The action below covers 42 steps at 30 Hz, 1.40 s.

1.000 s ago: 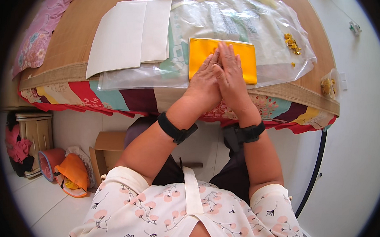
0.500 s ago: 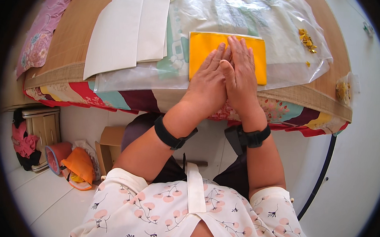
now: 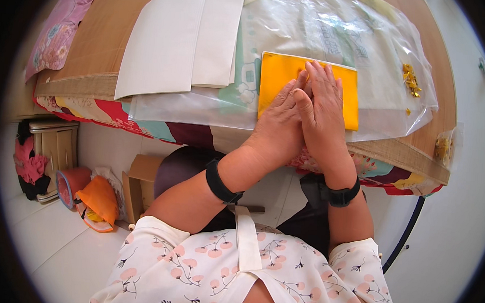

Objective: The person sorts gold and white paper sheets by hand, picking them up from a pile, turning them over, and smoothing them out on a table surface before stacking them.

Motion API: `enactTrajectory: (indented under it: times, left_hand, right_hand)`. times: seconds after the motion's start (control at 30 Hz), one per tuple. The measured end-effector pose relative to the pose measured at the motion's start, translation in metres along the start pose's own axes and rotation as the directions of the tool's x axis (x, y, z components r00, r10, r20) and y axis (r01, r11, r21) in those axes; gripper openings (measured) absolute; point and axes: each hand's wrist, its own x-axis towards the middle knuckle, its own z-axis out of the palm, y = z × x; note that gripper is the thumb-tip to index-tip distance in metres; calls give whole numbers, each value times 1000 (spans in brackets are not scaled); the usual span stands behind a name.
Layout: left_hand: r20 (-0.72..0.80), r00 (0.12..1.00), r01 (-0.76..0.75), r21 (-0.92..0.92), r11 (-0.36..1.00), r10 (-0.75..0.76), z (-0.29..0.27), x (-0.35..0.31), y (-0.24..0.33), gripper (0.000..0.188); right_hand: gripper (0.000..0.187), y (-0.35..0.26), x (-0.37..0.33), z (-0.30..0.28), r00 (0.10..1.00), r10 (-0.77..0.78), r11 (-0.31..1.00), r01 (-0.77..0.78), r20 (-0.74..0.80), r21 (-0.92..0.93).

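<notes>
Yellow paper (image 3: 278, 80), folded into a flat rectangle with a thin white edge showing along its top, lay on a clear plastic sheet (image 3: 377, 43) spread over the table (image 3: 95, 42). Both hands pressed down on it side by side, palms flat and fingers stretched out, grasping nothing. The left hand (image 3: 279, 120) covered the paper's lower middle, its fingertips reaching toward the centre. The right hand (image 3: 323, 109) lay just beside it, touching it along the thumb side, with fingers pointing toward the far edge of the paper. Each wrist wore a black band (image 3: 222, 183). To the left of the yellow paper, two white sheets (image 3: 177, 37) rested on the table, overlapping each other and partly lying on the plastic. A small pile of yellow scraps (image 3: 410, 80) sat on the plastic well off to the right. Beneath the table edge hung a patterned cloth (image 3: 119, 113), and an orange bag (image 3: 97, 199) sat on the floor at the left
</notes>
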Motion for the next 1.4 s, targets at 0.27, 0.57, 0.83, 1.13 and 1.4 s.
enactTrajectory:
  times: [0.27,0.57,0.83,1.13,1.4]
  left_hand:
    - [-26,999,22,-41,999,-23,-4,11,-14,66]
    - [-4,1000,16,68,998,-15,2,7,-12,71]
    - [-75,997,21,58,998,-17,6,6,-7,63]
    - [-127,991,-16,158,987,37,11,-3,-13,56]
    - [-113,993,-24,171,985,44,14,-3,-10,59]
  right_hand:
    - [61,-6,23,2,997,-11,999,15,75,-49]
    - [61,-8,17,-3,993,-91,996,91,79,-2]
    - [60,1,2,-6,995,-78,997,78,60,11]
    - [46,10,-21,-32,993,-114,993,114,3,16]
    - [18,-42,-62,-88,983,-23,998,12,181,65]
